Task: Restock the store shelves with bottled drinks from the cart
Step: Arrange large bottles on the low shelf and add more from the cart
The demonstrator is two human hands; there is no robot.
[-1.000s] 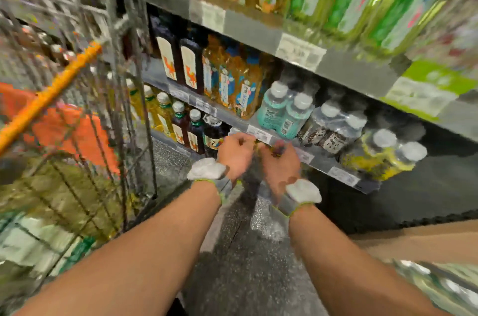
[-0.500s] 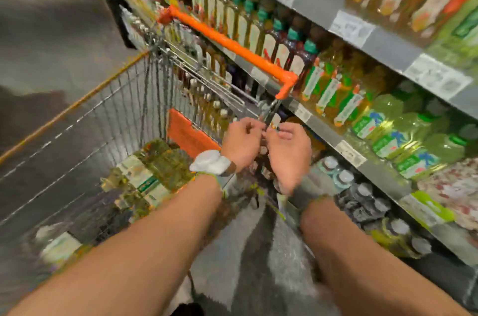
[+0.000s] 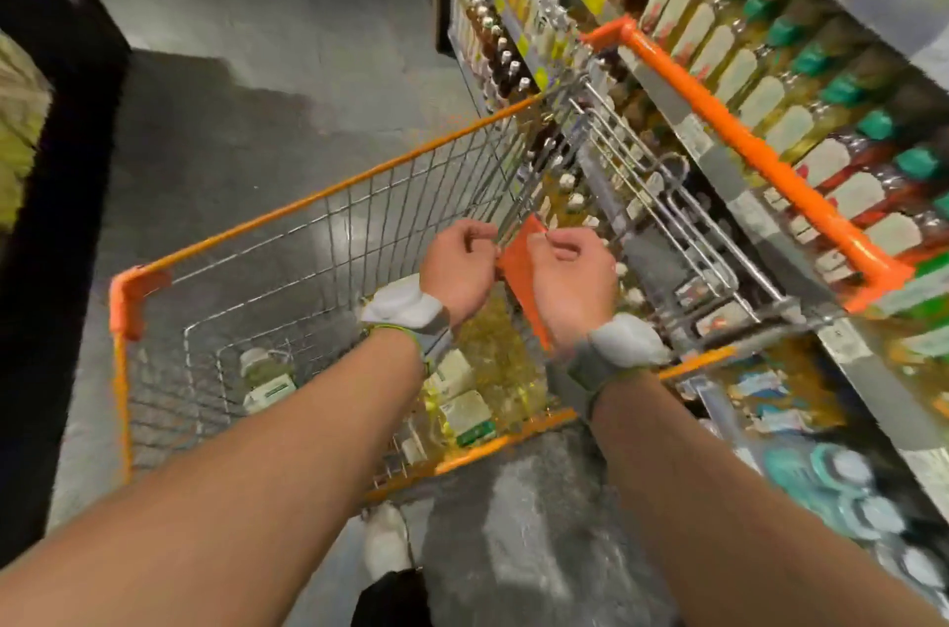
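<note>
A wire shopping cart (image 3: 328, 192) with orange rims stands in front of me, beside the shelves. Several bottles of yellow-green drink (image 3: 462, 408) lie at its near end, and one more bottle (image 3: 267, 382) lies apart to the left. My left hand (image 3: 459, 267) and right hand (image 3: 572, 285) hover side by side above the basket, both with fingers curled into loose fists. I see nothing held in either one. An orange seat flap (image 3: 518, 267) shows between them, behind the knuckles.
The cart's orange handle (image 3: 744, 144) runs along the shelf front on the right. Shelves hold rows of green-capped bottles (image 3: 719, 46) and, lower down, white-capped bottles (image 3: 847, 482). A dark fixture (image 3: 51, 215) stands at left across the grey aisle floor. My shoe (image 3: 385, 544) is below the cart.
My view has swung left from the low shelf to the cart. Both hands stayed close together and now hang over the basket instead of in front of the shelf edge.
</note>
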